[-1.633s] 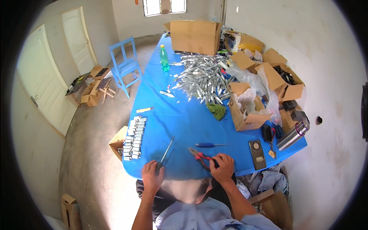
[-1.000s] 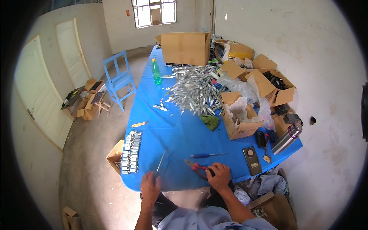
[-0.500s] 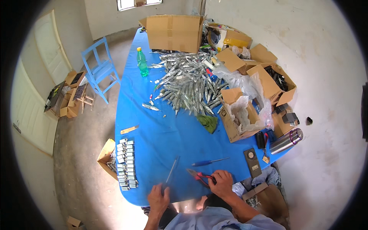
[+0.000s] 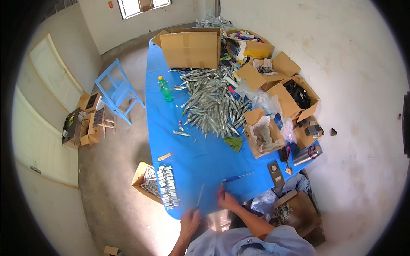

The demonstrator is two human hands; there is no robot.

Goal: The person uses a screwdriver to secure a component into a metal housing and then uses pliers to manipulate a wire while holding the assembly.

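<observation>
My left hand (image 4: 189,220) is closed at the near edge of the blue-covered table, round the dark handle end of what looks like a screwdriver; its long thin metal shaft (image 4: 200,195) points away from me. To the right, my right hand (image 4: 229,202) grips red-handled pliers (image 4: 221,191), whose jaws point away and are blurred. A blue-handled screwdriver (image 4: 234,177) lies just beyond that hand. Two columns of small metal-and-white pieces (image 4: 168,187) are lined up along the left table edge, below a flat tan strip (image 4: 164,157).
A big heap of grey pen-like pieces (image 4: 213,102) covers the far middle. Around it are a green bottle (image 4: 165,89), a green cloth (image 4: 233,143) and a large carton (image 4: 188,50). Open boxes (image 4: 267,143), a dark flat device (image 4: 275,173) and a steel flask (image 4: 308,155) line the right.
My right hand has moved left, nearer the left hand, and the pliers have turned to point away from me. The whole view has shifted with my head.
</observation>
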